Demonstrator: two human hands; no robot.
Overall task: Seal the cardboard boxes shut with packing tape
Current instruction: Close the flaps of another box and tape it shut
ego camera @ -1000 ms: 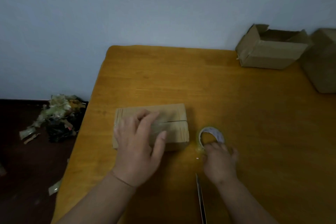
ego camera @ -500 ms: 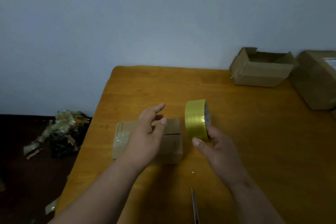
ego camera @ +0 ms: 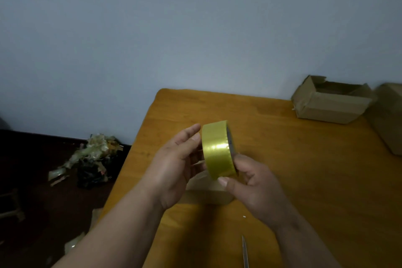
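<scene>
A yellow roll of packing tape [ego camera: 218,150] is held upright in the air above the table, its shiny band facing me. My right hand [ego camera: 256,189] grips it from below and behind, thumb on the lower rim. My left hand [ego camera: 174,165] is beside the roll on its left, fingertips at the roll's edge, fingers apart. A small closed cardboard box [ego camera: 206,189] lies on the wooden table [ego camera: 304,169], mostly hidden under both hands.
An open cardboard box [ego camera: 330,101] stands at the table's far right by the wall, with another box [ego camera: 389,115] at the right edge of view. A metal blade tip [ego camera: 245,250] lies near the front. Crumpled tape scraps [ego camera: 93,159] lie on the dark floor at left.
My right hand lifted the tape roll from the table and raised it. My left hand left the small box and came up to the roll. The view tilted upward.
</scene>
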